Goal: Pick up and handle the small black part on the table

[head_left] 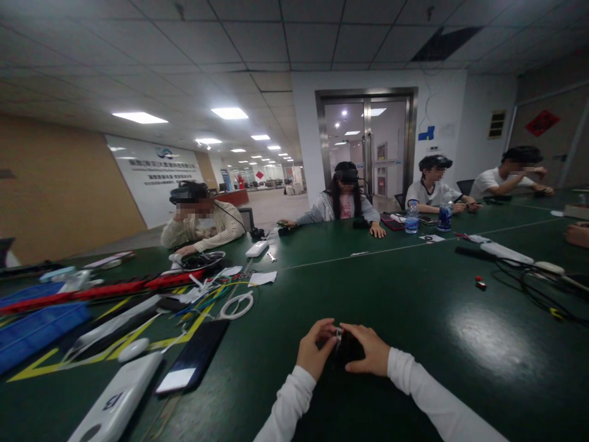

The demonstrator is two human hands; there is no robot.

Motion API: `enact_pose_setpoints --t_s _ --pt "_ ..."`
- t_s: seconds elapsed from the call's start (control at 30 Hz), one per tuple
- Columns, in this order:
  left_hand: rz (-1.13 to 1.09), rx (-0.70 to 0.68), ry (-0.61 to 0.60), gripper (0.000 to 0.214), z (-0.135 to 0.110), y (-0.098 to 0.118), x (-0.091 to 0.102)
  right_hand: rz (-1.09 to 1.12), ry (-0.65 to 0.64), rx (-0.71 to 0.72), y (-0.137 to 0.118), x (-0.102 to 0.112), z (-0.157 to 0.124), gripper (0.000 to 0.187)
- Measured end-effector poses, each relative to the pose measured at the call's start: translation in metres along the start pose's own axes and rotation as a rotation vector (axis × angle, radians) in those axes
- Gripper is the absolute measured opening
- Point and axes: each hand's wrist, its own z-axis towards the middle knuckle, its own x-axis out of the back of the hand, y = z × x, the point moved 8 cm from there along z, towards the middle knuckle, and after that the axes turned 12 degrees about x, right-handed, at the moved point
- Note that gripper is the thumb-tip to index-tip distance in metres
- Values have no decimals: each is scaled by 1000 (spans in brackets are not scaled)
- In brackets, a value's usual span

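The left hand (316,350) is pinched nearly closed on a pale piece (338,336); the right hand (372,352) is half curled round one small dark object (350,348), just above the worktop (322,291). Because the pale piece sits at the fingertips, it could slip and drop. Beyond are two bottles (411,220) and four people; nearer left lies one white cable coil (237,306).

Two bottles (411,221) stand upright on the green table (377,282).
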Motion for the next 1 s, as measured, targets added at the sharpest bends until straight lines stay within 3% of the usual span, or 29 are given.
enact_pose_setpoints --t_s 0.1,0.17,0.23,0.4,0.47,0.53,0.63,0.73,0.87,1.0 --pt "-147 49 134 37 5 -7 24 19 19 24 -5 4 -1 82" --pt "-186 49 152 39 5 -9 29 31 14 27 -7 4 -2 82" --pt "-154 22 87 38 3 -6 20 33 14 26 -7 4 -3 82" --pt "140 -120 -138 35 -15 11 -23 21 29 30 -4 2 0 83" --pt "259 -170 -142 36 -17 14 -27 21 32 25 -5 2 0 83" --pt "334 -191 -113 37 -12 12 -19 30 33 14 -8 4 -1 83" --pt "421 -146 26 36 5 -6 21 74 13 -12 -13 8 -4 80" --pt "515 -20 281 35 20 -38 87 116 0 -45 -15 11 -7 76" --pt "595 135 628 32 17 -75 172 132 0 -51 -16 12 -8 74" --pt "607 166 781 31 8 -89 210 128 2 -40 -15 11 -8 73"
